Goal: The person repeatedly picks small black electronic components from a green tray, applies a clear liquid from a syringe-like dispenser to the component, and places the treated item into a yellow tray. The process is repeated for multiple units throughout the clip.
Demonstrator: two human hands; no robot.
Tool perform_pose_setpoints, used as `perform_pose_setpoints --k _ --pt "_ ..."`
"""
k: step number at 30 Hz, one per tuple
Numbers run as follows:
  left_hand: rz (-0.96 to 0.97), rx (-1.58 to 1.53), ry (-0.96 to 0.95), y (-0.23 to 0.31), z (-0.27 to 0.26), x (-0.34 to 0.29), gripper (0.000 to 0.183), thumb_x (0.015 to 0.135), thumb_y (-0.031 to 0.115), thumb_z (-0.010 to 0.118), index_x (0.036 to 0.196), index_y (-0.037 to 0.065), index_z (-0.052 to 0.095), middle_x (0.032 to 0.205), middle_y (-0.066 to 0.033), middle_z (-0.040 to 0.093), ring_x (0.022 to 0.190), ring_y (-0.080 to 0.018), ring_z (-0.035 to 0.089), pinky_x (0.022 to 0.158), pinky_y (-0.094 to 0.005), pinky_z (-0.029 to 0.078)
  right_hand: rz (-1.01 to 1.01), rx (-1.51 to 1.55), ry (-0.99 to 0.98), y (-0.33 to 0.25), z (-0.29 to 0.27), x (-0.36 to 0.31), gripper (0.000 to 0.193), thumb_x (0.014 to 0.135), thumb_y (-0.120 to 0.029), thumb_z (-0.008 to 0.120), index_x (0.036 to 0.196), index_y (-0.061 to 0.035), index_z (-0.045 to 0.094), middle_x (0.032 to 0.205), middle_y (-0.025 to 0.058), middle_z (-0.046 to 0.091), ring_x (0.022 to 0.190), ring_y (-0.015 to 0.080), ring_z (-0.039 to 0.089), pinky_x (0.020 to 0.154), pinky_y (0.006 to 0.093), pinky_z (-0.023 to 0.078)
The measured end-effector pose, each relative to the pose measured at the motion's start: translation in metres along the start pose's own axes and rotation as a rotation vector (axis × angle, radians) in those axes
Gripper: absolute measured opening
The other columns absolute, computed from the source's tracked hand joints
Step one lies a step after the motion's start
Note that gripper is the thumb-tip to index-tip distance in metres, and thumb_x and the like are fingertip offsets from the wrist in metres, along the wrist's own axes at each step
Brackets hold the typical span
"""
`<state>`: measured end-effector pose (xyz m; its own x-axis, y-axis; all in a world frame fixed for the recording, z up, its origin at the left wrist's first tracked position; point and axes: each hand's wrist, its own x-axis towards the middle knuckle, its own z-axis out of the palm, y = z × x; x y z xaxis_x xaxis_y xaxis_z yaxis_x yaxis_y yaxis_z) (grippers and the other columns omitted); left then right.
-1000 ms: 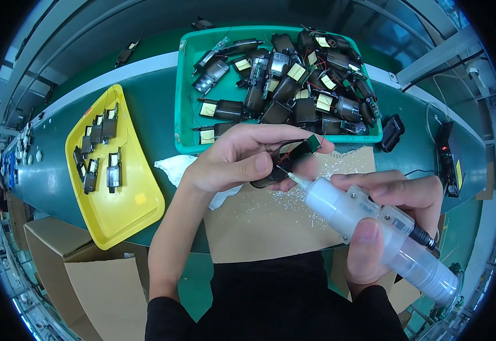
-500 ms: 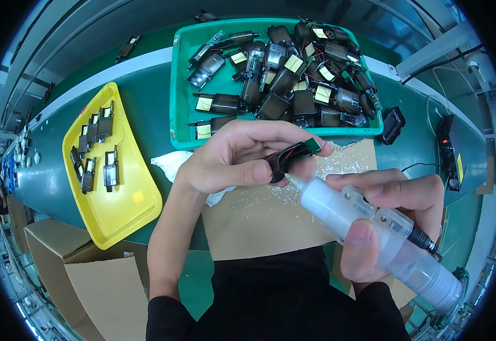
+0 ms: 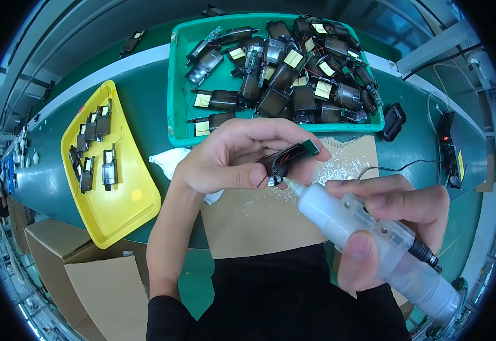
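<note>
My left hand (image 3: 225, 156) is closed round a small black device (image 3: 282, 159), dark plastic with a green circuit board (image 3: 310, 148) at its far end. The device is tilted between thumb and fingers, partly hidden by them. My right hand (image 3: 384, 221) grips a thick white-and-clear tube-shaped tool (image 3: 330, 210) with a narrow nozzle. A black connector (image 3: 421, 250) sits on the tool's side. The nozzle tip is right at the device's near end; I cannot tell whether they touch. Beneath them lies a brown cardboard sheet (image 3: 248, 233) sprinkled with small white bits.
A green tray (image 3: 175, 102) behind my hands is heaped with dark devices. Several more lie in a yellow tray (image 3: 128, 221) on the left. White cloth (image 3: 170, 162) lies beside my left wrist. A dark part (image 3: 393, 121) and a black power strip (image 3: 448, 150) are on the right.
The device has turned slightly in my left hand, so its near end shows more. The tool has shifted a little left and down. A black cable now shows beyond my right hand.
</note>
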<state>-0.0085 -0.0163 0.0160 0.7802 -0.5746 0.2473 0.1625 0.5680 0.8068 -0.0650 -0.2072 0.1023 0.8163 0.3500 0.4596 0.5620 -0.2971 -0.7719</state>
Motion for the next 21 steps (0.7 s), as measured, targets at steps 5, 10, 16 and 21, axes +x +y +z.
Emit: perform_pose_setpoints --k 5,10,16,21 --pt "-0.005 0.016 -0.006 0.002 -0.003 -0.003 0.073 0.072 0.047 0.072 0.109 -0.012 0.051 0.096 -0.0170 0.059 0.083 -0.0211 0.059 0.074 -0.0299 0.046 -0.023 0.087 0.091 0.007 0.007 -0.003 0.033 0.080 -0.014 0.059 0.094 0.0008 0.033 0.082 0.0271 0.061 0.069 0.0194 0.062 0.064 0.0252 0.048" --pt "-0.013 0.013 -0.002 0.002 -0.003 -0.003 0.073 0.071 0.046 0.073 0.109 -0.012 0.051 0.099 -0.0179 0.059 0.084 -0.0216 0.059 0.075 -0.0303 0.046 -0.027 0.102 0.097 0.008 0.008 -0.002 0.033 0.080 -0.013 0.059 0.094 0.0009 0.033 0.082 0.0272 0.061 0.069 0.0197 0.062 0.065 0.0261 0.049" --pt "0.031 -0.055 -0.044 -0.001 -0.004 -0.003 0.067 0.073 0.040 0.074 0.108 -0.013 0.052 0.100 -0.0201 0.059 0.080 -0.0234 0.059 0.068 -0.0319 0.047 0.008 0.095 0.054 0.003 0.006 -0.003 0.034 0.079 -0.014 0.060 0.095 0.0007 0.033 0.082 0.0270 0.061 0.070 0.0197 0.062 0.067 0.0259 0.049" --pt "0.056 -0.104 -0.059 -0.005 -0.005 -0.004 0.063 0.072 0.033 0.075 0.107 -0.014 0.052 0.096 -0.0214 0.059 0.077 -0.0241 0.059 0.064 -0.0324 0.047 0.015 0.058 -0.071 -0.001 -0.004 -0.001 0.036 0.078 -0.013 0.060 0.097 -0.0002 0.032 0.086 0.0271 0.061 0.071 0.0179 0.062 0.067 0.0236 0.047"
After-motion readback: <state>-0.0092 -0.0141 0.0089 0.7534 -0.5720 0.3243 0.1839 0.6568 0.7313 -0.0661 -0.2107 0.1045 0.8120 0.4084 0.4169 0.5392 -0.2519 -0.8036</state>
